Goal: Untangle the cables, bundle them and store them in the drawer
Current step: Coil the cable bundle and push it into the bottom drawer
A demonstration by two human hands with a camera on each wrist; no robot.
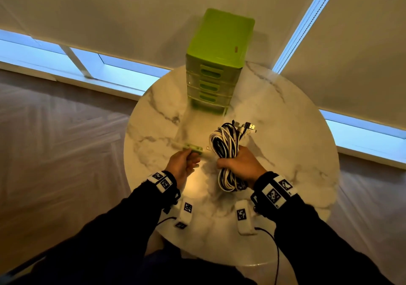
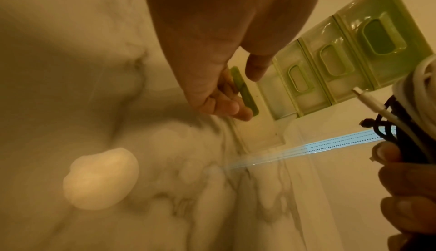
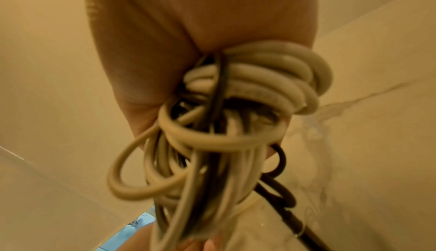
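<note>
A green drawer unit [image 1: 217,60] stands at the back of the round marble table [image 1: 296,130]. Its lowest clear drawer [image 2: 259,134] is pulled out toward me. My left hand [image 1: 183,162] pinches that drawer's green handle [image 1: 193,147], thumb on top and fingers underneath; the left wrist view shows the same hand [image 2: 246,89] and handle [image 2: 250,102]. My right hand [image 1: 240,163] grips the middle of a looped bundle of black and white cables [image 1: 224,141] just right of the drawer. Loops of the bundle [image 3: 235,124] hang from that hand [image 3: 188,31], and plugs [image 1: 250,127] stick out at the far end.
Two white tagged blocks [image 1: 186,212] [image 1: 243,216] with black leads lie near the table's front edge. The upper drawers [image 2: 342,50] of the unit are closed. Drawn blinds and low windows stand behind the table, and covered floor lies all around it.
</note>
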